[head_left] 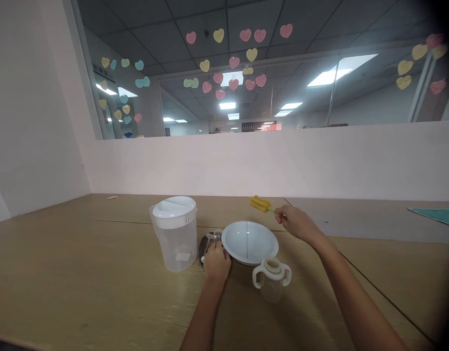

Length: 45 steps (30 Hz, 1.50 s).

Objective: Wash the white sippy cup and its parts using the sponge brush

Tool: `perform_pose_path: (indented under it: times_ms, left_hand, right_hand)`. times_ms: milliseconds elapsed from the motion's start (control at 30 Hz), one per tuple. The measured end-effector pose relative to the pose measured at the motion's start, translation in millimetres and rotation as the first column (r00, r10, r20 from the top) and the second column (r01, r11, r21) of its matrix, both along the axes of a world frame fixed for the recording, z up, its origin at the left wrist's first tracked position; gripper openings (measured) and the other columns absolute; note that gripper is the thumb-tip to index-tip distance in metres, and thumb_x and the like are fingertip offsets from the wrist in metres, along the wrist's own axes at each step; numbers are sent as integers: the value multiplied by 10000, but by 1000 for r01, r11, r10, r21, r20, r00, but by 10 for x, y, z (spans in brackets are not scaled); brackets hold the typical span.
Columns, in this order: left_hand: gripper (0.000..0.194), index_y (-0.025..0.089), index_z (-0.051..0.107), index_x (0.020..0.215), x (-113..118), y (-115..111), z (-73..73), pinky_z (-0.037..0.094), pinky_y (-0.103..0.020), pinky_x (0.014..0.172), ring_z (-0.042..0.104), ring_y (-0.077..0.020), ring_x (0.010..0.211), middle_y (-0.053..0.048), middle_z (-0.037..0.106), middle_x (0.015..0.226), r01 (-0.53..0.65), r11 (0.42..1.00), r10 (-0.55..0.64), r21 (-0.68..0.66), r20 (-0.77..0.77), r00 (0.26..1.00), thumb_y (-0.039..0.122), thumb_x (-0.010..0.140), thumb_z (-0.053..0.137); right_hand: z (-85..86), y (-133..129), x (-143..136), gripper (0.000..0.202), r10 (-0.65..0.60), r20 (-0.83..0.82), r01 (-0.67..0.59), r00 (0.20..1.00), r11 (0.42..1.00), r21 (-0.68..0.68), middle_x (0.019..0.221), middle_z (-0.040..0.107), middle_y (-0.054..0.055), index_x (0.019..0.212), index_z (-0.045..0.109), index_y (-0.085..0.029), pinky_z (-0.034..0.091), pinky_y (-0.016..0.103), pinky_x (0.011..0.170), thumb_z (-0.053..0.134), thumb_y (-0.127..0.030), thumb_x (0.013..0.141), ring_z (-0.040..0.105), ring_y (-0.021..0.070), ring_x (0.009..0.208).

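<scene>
My right hand [290,220] is closed on the green handle of a yellow sponge brush [261,203], held up behind and right of a white bowl [249,239]. Left of the bowl, my left hand [217,263] reaches onto a dark round dish [202,251] and grips a small clear item with a pale ring [209,236]; its exact shape is partly hidden by the fingers. In front of the bowl stands an open clear bottle [272,279] with two white handles.
A clear plastic pitcher [178,243] with a white lid stands left of the dish. A teal cloth [436,215] lies at the far right, and a small flat piece [112,197] at the back left. A pink-white wall [246,165] closes off the table's back.
</scene>
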State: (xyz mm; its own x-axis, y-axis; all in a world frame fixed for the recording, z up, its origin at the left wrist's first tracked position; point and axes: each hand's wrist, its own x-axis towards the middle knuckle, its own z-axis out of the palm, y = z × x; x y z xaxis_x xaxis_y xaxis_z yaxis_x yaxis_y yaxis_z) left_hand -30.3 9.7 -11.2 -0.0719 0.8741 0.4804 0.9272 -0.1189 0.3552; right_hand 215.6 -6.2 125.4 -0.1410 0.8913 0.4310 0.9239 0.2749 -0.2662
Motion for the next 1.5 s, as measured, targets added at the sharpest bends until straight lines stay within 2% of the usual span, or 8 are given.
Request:
perform_pose_path:
  times_ms: [133,367,567,733,967,1133,1367,1500]
  left_hand:
    - [207,143,573,952,5,-2,0,420,-337,789,568,-256,945,-137,616,969,2,1000,-3,-17,-33,999,138,778,460]
    - [283,159,600,952,-37,29,35,430,-317,771,590,-223,926,-133,628,972,-7,998,7,-63,10,1000,137,868,332]
    - [272,167,620,929,-84,31,80,427,-273,748,606,-196,897,-107,641,957,-46,992,49,-120,28,998,197,895,352]
    - [290,129,627,916,-85,37,81,426,-291,778,600,-214,931,-132,626,986,-78,984,84,-161,30,996,224,906,354]
    - [308,127,528,1144,-91,41,85,420,-271,818,585,-194,1000,-132,607,1065,-74,985,84,-158,58,995,196,913,337]
    - [266,118,563,1060,-90,41,98,427,-278,789,600,-212,972,-139,621,1051,-63,983,78,-173,78,994,213,901,372]
    - [300,132,474,1180,-91,32,117,413,-245,810,592,-194,1034,-137,610,1138,-57,986,82,-157,158,984,195,902,380]
    - [297,145,473,1179,-98,29,137,415,-257,795,621,-199,976,-128,645,1071,-70,981,106,-181,193,975,200,900,388]
  right_hand:
    - [-6,-1,2,182,-4,-11,4,1000,1000,9,723,553,24,607,482,-187,272,225,552,386,-79,717,468,128,619]
    - [6,-27,-16,190,-35,-68,38,997,999,37,748,488,27,640,458,-186,276,229,547,342,-82,749,446,115,582]
    - [-31,16,9,174,-60,-108,70,992,993,91,728,434,12,670,419,-194,241,232,529,349,-36,693,412,119,568]
    - [-72,64,37,166,-34,-132,49,991,993,107,698,408,8,635,366,-197,226,235,531,353,-36,678,421,134,595]
    - [-86,79,10,165,-14,-159,35,987,990,135,702,398,5,634,332,-202,240,239,537,328,-55,709,434,141,608]
    - [-97,89,-17,160,-1,-186,39,983,979,198,722,396,5,648,337,-205,250,246,541,321,-66,724,454,147,626]
    - [-101,103,-27,161,-17,-205,66,979,970,233,733,400,8,667,341,-212,246,255,545,313,-60,710,453,161,641]
    - [-96,105,-29,148,1,-218,54,976,968,243,730,414,8,656,349,-211,247,256,549,329,-70,694,454,161,642]
